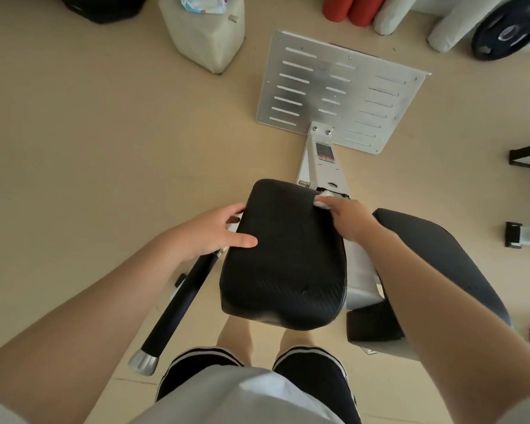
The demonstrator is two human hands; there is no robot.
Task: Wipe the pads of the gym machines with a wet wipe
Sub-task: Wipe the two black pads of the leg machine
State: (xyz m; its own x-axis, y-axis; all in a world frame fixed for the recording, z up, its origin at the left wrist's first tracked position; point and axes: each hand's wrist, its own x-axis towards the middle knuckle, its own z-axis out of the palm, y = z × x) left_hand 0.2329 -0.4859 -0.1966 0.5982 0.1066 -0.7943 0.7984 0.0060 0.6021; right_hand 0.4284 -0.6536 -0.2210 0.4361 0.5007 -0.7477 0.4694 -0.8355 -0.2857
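Standing on pale beige flooring point(89, 133), looking straight down past black shorts point(196, 377) at the lower edge of the frame. Just above those, meeting the black pad point(285, 255) at centre frame, long axis running from near edge to far edge. Steadying it with the left hand point(214, 231) at the pad's left rim, thumb lying flat across the top, fingers curling round the side. Pinching the wet wipe point(323, 201) with the right hand point(349, 221) at the pad's far right corner, white tissue bunching under the fingertips. Judging from this, leaving most of the pad's top towards the lower left of the wipe, so probably sweeping back along the long axis next, right hand nearer the work. Passing a black handle bar point(184, 301) at lower left and a second dark pad point(435, 270) at right. Ending farther up at the slotted metal footplate point(334, 102), with a white sack point(205, 35) at upper centre.
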